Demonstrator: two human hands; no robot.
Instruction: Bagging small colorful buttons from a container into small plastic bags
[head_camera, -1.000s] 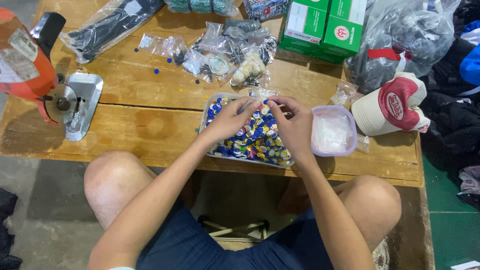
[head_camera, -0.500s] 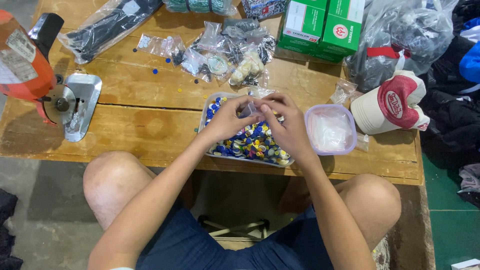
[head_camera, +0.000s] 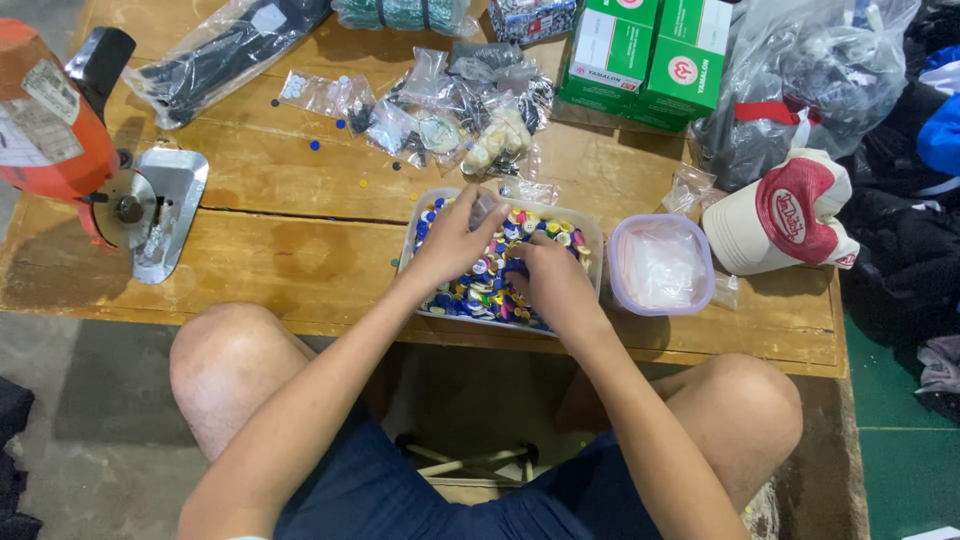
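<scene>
The left hand (head_camera: 458, 235) and right hand (head_camera: 545, 280) cover the middle of the tray (head_camera: 590, 232), hiding the coloured buttons (head_camera: 480, 292) beneath them. Whether either grip closes on a button cannot be told. The orange machine (head_camera: 45, 120) is cut off by the left edge, the green boxes (head_camera: 650, 50) by the top. The contents of the small plastic bags (head_camera: 440, 110) are too small to make out.
</scene>
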